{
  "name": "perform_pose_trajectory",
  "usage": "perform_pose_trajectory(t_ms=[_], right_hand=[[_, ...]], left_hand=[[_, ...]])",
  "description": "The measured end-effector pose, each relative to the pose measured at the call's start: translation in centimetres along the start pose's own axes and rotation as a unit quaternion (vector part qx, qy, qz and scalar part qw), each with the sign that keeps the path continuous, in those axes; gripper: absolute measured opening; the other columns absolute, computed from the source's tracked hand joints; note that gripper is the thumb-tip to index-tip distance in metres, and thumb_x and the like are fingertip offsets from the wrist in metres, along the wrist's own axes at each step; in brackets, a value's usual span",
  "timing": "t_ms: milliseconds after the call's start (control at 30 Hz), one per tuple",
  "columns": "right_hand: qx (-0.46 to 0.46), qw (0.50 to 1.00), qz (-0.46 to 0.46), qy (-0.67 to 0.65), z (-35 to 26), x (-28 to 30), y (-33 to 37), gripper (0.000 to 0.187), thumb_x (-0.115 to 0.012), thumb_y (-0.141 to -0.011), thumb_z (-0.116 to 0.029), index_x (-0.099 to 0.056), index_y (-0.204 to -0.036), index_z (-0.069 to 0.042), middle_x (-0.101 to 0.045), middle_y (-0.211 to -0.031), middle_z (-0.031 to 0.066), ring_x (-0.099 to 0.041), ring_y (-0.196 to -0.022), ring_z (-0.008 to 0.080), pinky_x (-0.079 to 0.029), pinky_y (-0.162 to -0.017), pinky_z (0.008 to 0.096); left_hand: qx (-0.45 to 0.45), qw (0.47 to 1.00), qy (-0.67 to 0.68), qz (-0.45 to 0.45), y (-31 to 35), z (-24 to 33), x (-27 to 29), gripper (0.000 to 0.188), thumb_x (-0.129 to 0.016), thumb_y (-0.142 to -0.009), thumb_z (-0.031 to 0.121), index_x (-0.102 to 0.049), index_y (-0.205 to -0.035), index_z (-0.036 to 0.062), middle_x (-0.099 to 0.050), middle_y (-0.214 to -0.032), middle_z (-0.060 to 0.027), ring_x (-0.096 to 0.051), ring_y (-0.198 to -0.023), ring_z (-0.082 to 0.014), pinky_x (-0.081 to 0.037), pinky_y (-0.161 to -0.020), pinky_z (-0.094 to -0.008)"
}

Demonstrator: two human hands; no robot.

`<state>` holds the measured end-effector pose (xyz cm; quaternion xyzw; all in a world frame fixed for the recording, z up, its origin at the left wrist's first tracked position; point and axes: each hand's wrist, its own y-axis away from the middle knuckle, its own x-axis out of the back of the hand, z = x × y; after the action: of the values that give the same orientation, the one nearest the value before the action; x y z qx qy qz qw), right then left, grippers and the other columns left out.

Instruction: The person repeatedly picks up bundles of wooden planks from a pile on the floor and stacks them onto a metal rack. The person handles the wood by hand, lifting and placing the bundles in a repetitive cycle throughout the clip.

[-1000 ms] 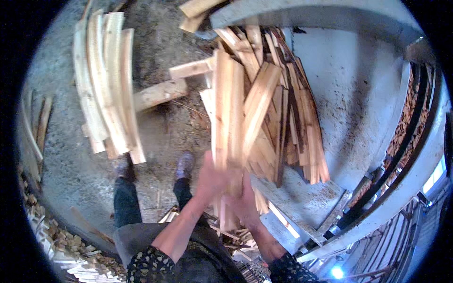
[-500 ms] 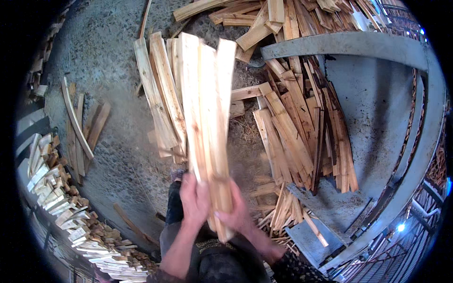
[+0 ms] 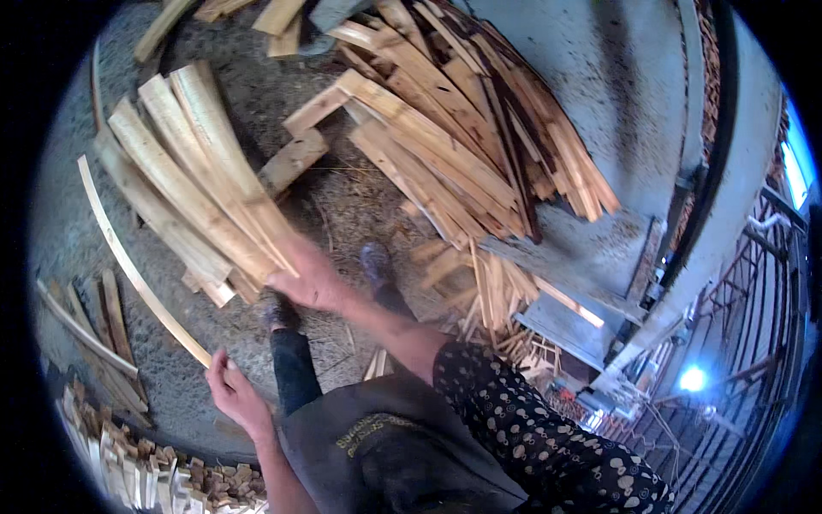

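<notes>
My left hand (image 3: 235, 394) is closed around the near end of a long, thin, curved wooden strip (image 3: 130, 264), which reaches up and away toward the left. My right hand (image 3: 310, 276) stretches forward across my body, slightly blurred, and grips the near ends of several pale wooden boards (image 3: 224, 163). These boards fan out over or against other boards (image 3: 158, 227) to their left; whether they touch the floor along their length I cannot tell. My right fingers are partly hidden by the board ends.
A large heap of boards (image 3: 437, 146) lies at the right beside a grey metal frame (image 3: 556, 274). Short thin sticks (image 3: 492, 287) gather below it. Loose slats (image 3: 103, 325) lie at the left, and stacked wood pieces (image 3: 163, 480) line the lower left. My feet stand on the rough floor.
Both hands held a board bundle upright before me. Now the right has carried boards to the left-hand pile, while the left has let go of them and holds the thin strip. The view has shifted.
</notes>
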<state>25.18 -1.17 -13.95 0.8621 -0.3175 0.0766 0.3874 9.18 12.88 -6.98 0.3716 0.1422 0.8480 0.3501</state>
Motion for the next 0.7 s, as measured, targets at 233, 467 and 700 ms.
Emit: perform_pose_trajectory(t_ms=[233, 467, 700], right_hand=[[-0.118, 0.929, 0.020, -0.349, -6.8, 7.6, 3.3, 0.046, -0.049, -0.084, -0.023, -0.036, -0.117, 0.006, -0.049, -0.073, 0.0058, -0.047, -0.057, 0.0087, -0.045, -0.053, 0.0215], [-0.240, 0.949, -0.085, 0.186, 14.5, 14.7, 31.7, 0.045, -0.048, -0.086, -0.022, -0.038, -0.125, -0.004, -0.043, -0.121, 0.0198, -0.043, -0.112, 0.0334, -0.033, -0.095, 0.0388], [-0.111, 0.885, 0.312, 0.327, 26.0, 28.9, 22.7, 0.064, -0.064, -0.072, -0.022, -0.034, -0.124, 0.000, -0.049, -0.111, 0.0246, -0.047, -0.104, 0.0405, -0.037, -0.091, 0.0419]], left_hand=[[-0.153, 0.956, 0.038, -0.247, 12.0, 7.5, -8.7, 0.021, -0.057, -0.073, 0.000, -0.056, -0.094, -0.0013, -0.051, -0.092, -0.0148, -0.052, -0.079, -0.0267, -0.043, -0.074, -0.0364], [-0.146, 0.886, 0.069, -0.435, 16.5, 9.2, -13.8, 0.032, -0.061, -0.070, 0.002, -0.058, -0.102, 0.0053, -0.044, -0.115, -0.0192, -0.048, -0.102, -0.0324, -0.040, -0.087, -0.0359], [0.047, 0.914, 0.055, -0.399, 17.1, 4.4, -16.9, 0.023, -0.058, -0.075, 0.003, -0.056, -0.099, 0.0035, -0.055, -0.097, -0.0089, -0.055, -0.081, -0.0161, -0.044, -0.066, -0.0256]])
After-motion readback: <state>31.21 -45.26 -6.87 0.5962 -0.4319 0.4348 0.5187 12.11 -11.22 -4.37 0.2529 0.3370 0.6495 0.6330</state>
